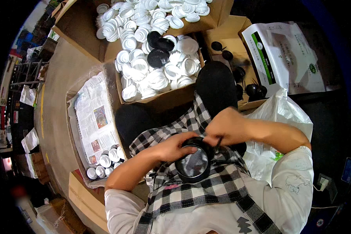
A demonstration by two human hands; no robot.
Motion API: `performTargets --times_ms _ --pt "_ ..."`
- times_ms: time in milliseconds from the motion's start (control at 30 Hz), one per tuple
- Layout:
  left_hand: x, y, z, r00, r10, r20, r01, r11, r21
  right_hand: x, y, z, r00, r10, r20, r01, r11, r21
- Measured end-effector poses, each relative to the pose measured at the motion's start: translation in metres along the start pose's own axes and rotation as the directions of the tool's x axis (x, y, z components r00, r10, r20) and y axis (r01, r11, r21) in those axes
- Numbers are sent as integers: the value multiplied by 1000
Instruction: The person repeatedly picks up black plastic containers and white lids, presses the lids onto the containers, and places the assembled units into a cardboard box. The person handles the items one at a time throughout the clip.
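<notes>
A round black lid-like part [192,164] with a shiny, recessed face rests on my lap against the checkered apron [206,193]. My left hand [174,148] grips it from the upper left, thumb over its rim and fingers along the far edge. At the part's upper right, my right hand [228,126] is closed in a fist, slightly blurred. A thin dark thing [219,142] shows below its fingers, close to the black rim; I cannot make out its kind. The fist hides its upper end.
In front stands a cardboard box [142,104] heaped with white round parts [156,80], several black ones on top. Another box [69,113] at left holds newspaper and stacked white parts [105,160]. At right are a carton [227,29] with black parts [257,91], a printed white sack [286,54] and a plastic bag [280,111].
</notes>
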State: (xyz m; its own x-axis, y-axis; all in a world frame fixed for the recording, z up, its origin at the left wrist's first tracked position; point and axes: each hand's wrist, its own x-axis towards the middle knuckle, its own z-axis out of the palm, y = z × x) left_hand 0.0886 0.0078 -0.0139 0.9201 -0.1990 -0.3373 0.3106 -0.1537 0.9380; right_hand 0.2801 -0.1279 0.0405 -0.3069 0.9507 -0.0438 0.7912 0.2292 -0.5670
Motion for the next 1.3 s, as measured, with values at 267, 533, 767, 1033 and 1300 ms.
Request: performTargets --times_ms 267,533,767,1033,1300 --pt "-20 -6 5 975 -217 -54 161 847 -506 -41 9 33 646 683 341 -557 117 822" --pt "-35 18 2 987 -161 -20 116 785 -609 -18 -13 49 777 416 472 -403 -246 881" --pt "-49 24 8 979 -98 -177 3 883 -470 -43 -30 18 922 355 -156 -136 674 726" --pt "-33 -1 -96 602 -258 -756 -293 809 -510 -263 39 -65 191 915 -355 -590 396 704" --pt "61 -32 -261 470 -384 -795 -119 865 -488 -261 62 -69 252 912 -322 -924 326 201"
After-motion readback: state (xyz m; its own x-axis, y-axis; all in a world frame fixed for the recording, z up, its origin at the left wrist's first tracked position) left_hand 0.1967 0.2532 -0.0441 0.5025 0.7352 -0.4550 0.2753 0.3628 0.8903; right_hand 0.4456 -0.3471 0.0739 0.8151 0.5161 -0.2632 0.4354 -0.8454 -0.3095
